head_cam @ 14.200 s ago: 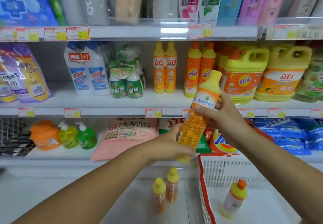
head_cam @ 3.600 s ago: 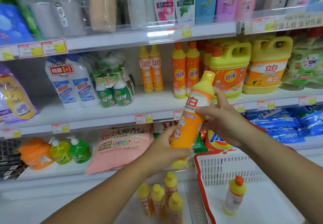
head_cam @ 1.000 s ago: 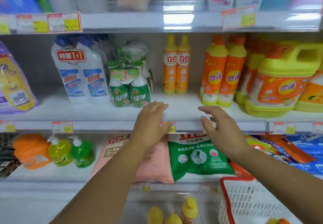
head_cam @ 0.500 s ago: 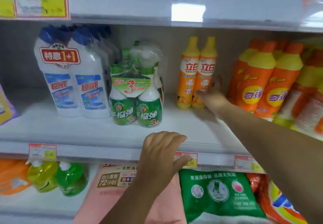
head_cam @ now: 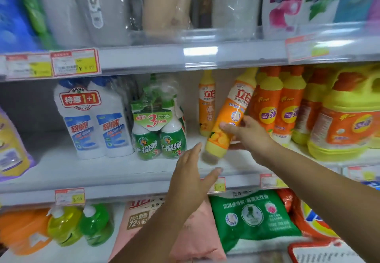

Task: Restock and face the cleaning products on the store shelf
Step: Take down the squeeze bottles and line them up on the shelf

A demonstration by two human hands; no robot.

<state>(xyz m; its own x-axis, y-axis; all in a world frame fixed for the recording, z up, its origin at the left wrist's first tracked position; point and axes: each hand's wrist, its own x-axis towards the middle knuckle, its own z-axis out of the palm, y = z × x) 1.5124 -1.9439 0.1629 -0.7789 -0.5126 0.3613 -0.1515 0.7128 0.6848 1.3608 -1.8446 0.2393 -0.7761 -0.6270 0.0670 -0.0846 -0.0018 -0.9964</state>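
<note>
Tilted bottle (head_cam: 230, 116) off shelf (head_cam: 102, 170), right-hand (head_cam: 249, 137) gripped

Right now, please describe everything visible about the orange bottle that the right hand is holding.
The orange bottle looks like glossy plastic, with a yellow cap and yellow base, a pale label band with red characters, and fruit printed low down. It is tilted, cap toward the upper right, base lifted off the middle shelf. The right hand grips its lower part. Its twin stands upright behind it.
</note>
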